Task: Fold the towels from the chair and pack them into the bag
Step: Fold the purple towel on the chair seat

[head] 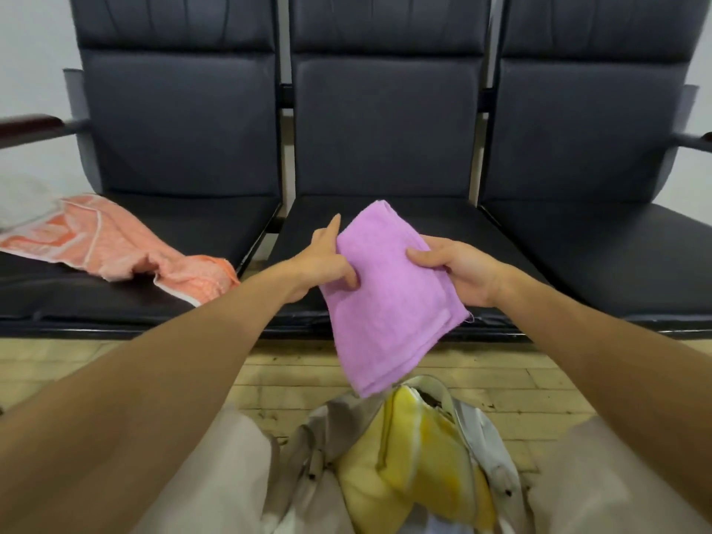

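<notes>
Row of three dark padded chairs [385, 140], joined side by side, which stood against a plain pale wall [34, 52]. Each back was divided into horizontal panels. A reddish-brown armrest [31, 125] closed the row on the left and a dark armrest [693, 142] closed it on the right. The floor [300, 364] was of pale yellowish planks, scuffed in places. Lighting was soft and even.

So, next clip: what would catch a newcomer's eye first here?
The folded purple towel stands out, held up at centre by the left hand and right hand in front of a row of black chairs. Below it, between the person's knees, an open beige bag holds a yellow towel. An orange towel lies crumpled on the left seat.
</notes>
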The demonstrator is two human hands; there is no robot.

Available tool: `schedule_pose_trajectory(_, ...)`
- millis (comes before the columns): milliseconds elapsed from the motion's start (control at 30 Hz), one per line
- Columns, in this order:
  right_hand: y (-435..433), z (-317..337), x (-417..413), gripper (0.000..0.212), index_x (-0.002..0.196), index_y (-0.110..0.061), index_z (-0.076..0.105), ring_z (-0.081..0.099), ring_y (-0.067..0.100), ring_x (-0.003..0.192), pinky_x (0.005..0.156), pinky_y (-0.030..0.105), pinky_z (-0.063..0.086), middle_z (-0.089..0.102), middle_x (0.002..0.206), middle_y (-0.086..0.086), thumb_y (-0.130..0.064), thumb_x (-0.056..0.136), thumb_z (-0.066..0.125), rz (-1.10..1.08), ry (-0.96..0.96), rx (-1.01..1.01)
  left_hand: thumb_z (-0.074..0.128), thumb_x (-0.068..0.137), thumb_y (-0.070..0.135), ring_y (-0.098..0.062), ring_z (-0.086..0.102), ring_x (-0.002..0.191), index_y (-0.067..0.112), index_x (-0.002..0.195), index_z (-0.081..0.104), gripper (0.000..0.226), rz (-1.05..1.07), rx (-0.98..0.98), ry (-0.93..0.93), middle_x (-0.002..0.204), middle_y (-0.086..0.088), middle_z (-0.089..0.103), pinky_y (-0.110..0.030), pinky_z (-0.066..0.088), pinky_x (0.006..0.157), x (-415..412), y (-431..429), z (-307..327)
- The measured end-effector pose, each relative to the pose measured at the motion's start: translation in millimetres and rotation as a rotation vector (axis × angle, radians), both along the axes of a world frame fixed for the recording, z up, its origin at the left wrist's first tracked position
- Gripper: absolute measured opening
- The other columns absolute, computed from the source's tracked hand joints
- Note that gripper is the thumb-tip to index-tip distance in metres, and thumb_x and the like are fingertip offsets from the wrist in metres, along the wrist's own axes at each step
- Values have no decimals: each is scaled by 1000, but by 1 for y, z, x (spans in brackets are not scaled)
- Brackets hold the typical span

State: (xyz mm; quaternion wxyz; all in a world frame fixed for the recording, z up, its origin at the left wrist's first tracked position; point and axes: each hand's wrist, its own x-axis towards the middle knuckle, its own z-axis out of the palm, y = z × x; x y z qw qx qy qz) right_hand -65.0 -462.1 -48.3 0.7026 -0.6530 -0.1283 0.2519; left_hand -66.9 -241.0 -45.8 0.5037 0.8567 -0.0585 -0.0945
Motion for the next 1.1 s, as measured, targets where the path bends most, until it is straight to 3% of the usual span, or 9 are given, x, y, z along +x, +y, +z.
schedule_pose_trajectory(67,-3,3,-9,36,121,-11,61,67,24,105,82,33,56,70,114,8,-11,84,60,41,7,-27,76,55,5,-27,41,132,27,148,27,108,-111,-25,71,149,-4,37,-43,39,108,-6,7,-3)
schedule_pose_trajectory(133,-13,5,-16,35,118,-11,62,68,23,102,79,32,57,71,111,8,-9,83,62,42,2,-70,80,59,7,-26,59,113,13,125,57,71,-189,25,124,122,-6,63,-42,50,98,-13,10,-8)
schedule_pose_trajectory(200,-26,7,-21,39,119,-10,63,68,24,102,78,32,57,70,112,9,-10,80,68,39,1,-132,81,70,10,-22,64,106,11,111,67,43,-235,85,134,110,-3,70,-37,52,94,-22,7,-13)
schedule_pose_trajectory(333,-54,8,-29,41,115,-9,66,68,25,102,89,38,51,71,111,11,-10,75,72,46,6,-403,76,80,25,-16,66,103,14,114,67,37,-380,134,240,110,2,71,-31,54,89,-43,-3,-20)
schedule_pose_trajectory(500,-63,-12,-40,27,116,-8,67,65,30,109,97,43,50,71,113,10,-10,89,65,225,-8,-820,74,83,19,-25,65,108,7,119,63,40,-420,198,333,118,-9,67,-36,55,90,-65,-25,-67)
schedule_pose_trajectory(700,-32,-70,-52,15,87,-14,66,63,14,78,63,19,50,66,89,0,-2,91,58,405,-113,-1093,73,83,9,-23,62,98,4,123,55,45,-390,124,455,112,-8,63,-37,56,85,-102,-42,-162)
schedule_pose_trajectory(867,2,-136,-62,17,111,-12,57,47,17,87,49,19,35,55,92,1,-12,95,53,668,-356,-1420,69,85,10,-27,68,84,0,110,63,27,-444,383,545,88,-8,66,-25,56,66,-107,-31,-182)
schedule_pose_trajectory(967,3,-150,-59,22,111,-12,62,52,21,92,67,22,35,61,105,8,-20,91,57,600,-493,-1423,59,86,7,-15,61,60,1,104,68,20,-282,507,425,77,-5,64,-21,50,48,-92,-17,-182)
schedule_pose_trajectory(1100,0,-161,-54,15,94,-23,70,60,24,96,66,28,40,66,97,2,-32,85,63,445,-773,-1488,70,81,24,-17,62,89,19,90,67,11,-57,484,235,94,0,66,-24,50,68,-73,-8,-198)
